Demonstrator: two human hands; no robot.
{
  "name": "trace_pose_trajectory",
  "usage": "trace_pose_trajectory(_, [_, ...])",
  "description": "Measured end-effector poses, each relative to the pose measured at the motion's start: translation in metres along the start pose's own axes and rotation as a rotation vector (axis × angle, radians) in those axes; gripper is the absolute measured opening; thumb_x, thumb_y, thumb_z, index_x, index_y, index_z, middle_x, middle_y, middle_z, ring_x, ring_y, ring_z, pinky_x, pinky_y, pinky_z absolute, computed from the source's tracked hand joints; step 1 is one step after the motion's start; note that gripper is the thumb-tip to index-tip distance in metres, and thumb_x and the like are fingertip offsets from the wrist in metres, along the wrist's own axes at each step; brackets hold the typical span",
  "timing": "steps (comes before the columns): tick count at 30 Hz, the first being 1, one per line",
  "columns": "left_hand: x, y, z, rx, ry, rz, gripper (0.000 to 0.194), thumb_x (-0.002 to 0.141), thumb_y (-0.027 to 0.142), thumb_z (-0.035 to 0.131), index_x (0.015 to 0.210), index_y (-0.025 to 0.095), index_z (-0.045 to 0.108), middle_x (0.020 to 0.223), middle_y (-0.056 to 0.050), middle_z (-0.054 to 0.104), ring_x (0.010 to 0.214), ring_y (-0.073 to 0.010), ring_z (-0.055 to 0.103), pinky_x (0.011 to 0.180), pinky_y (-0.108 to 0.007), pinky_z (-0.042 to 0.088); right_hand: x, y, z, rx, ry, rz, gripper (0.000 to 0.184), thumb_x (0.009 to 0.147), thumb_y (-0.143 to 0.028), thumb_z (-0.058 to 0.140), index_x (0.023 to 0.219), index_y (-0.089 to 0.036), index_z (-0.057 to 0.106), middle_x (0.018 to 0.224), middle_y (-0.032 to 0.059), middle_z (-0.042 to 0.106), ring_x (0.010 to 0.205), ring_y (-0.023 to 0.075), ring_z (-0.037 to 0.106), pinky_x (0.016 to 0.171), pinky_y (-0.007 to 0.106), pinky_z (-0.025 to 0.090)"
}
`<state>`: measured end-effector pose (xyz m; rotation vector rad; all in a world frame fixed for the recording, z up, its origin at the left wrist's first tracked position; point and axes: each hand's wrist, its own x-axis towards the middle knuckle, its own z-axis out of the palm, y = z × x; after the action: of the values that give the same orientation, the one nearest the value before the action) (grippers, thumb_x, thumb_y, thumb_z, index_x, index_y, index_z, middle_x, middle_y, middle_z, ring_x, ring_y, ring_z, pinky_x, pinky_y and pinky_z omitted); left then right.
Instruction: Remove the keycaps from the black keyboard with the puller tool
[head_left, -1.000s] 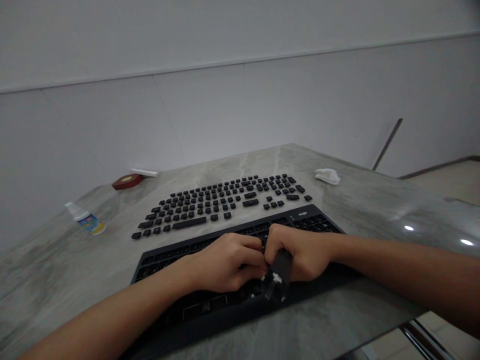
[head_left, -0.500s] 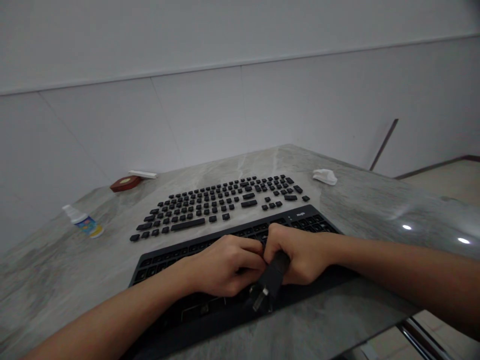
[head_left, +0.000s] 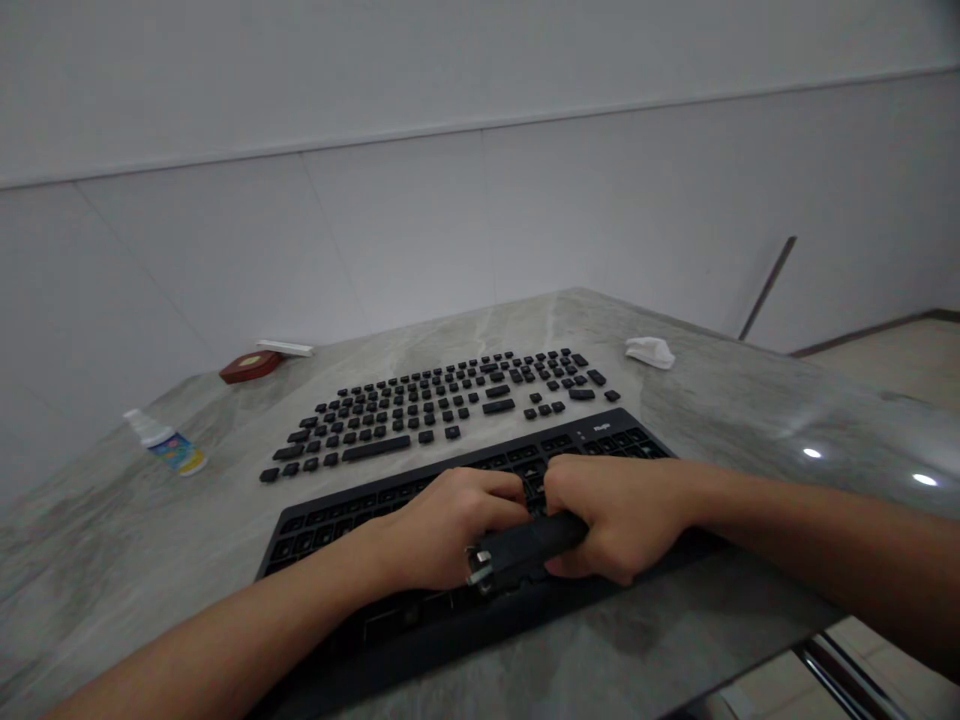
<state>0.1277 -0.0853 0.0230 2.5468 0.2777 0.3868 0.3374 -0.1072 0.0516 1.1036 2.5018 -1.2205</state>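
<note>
A black keyboard frame (head_left: 607,437) with its keycaps taken off lies on the marble table near the front edge. Both hands rest over its middle. My right hand (head_left: 615,512) is closed round a dark tool (head_left: 517,548) that lies almost level, its pale metal tip pointing left. My left hand (head_left: 450,525) is curled, fingers bent down onto the keyboard right beside the tool's tip; what they pinch is hidden. Loose black keycaps (head_left: 435,405) are laid out in rows on the table just behind the keyboard.
A small white bottle (head_left: 166,443) with a blue and yellow label lies at the left. A red-brown box (head_left: 251,365) and a white strip sit at the back left by the wall. A crumpled white cloth (head_left: 649,351) lies at the back right. The table edge (head_left: 750,660) runs front right.
The tool in my right hand has swung from pointing down toward me to lying nearly level, tip to the left. Both hands stay over the keyboard's middle.
</note>
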Motion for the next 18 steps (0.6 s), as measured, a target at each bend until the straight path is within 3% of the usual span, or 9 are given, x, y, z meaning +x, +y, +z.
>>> trace_pose_trajectory(4, [-0.002, -0.002, 0.004, 0.013, 0.010, -0.028, 0.011, 0.083, 0.009, 0.056, 0.081, 0.012, 0.067, 0.082, -0.004, 0.061, 0.069, -0.0136, 0.057, 0.064, -0.023, 0.045, -0.004, -0.013, 0.002, 0.126, -0.053, 0.205, 0.027, 0.075, -0.021, 0.049, 0.049, -0.016, 0.053, 0.047, -0.0011, 0.056, 0.042, 0.0095, 0.052, 0.044, 0.020, 0.042])
trace_pose_trajectory(8, [-0.003, -0.002, 0.008, 0.026, 0.038, -0.095, 0.017, 0.091, 0.015, 0.055, 0.081, 0.013, 0.068, 0.082, -0.004, 0.062, 0.069, -0.0126, 0.058, 0.064, -0.022, 0.046, -0.004, -0.019, 0.002, 0.211, -0.085, 0.303, 0.029, 0.078, -0.018, 0.050, 0.049, -0.016, 0.051, 0.047, -0.0015, 0.055, 0.041, 0.0087, 0.052, 0.044, 0.019, 0.044])
trace_pose_trajectory(15, [-0.001, 0.000, 0.003, 0.058, 0.023, -0.040, 0.012, 0.081, 0.007, 0.055, 0.079, 0.014, 0.064, 0.078, -0.002, 0.057, 0.066, -0.0120, 0.054, 0.060, -0.021, 0.044, 0.003, 0.000, -0.005, 0.293, -0.267, 0.161, 0.034, 0.081, -0.019, 0.055, 0.048, -0.014, 0.051, 0.047, -0.0025, 0.055, 0.037, 0.0067, 0.050, 0.035, 0.015, 0.037])
trace_pose_trajectory(18, [-0.002, -0.002, 0.005, 0.066, 0.022, -0.018, 0.011, 0.085, 0.010, 0.055, 0.081, 0.015, 0.064, 0.080, -0.002, 0.058, 0.067, -0.0122, 0.056, 0.061, -0.021, 0.045, 0.005, 0.007, -0.005, 0.325, -0.274, 0.095, 0.033, 0.081, -0.023, 0.059, 0.050, -0.014, 0.052, 0.047, -0.0033, 0.055, 0.036, 0.0069, 0.050, 0.033, 0.015, 0.037])
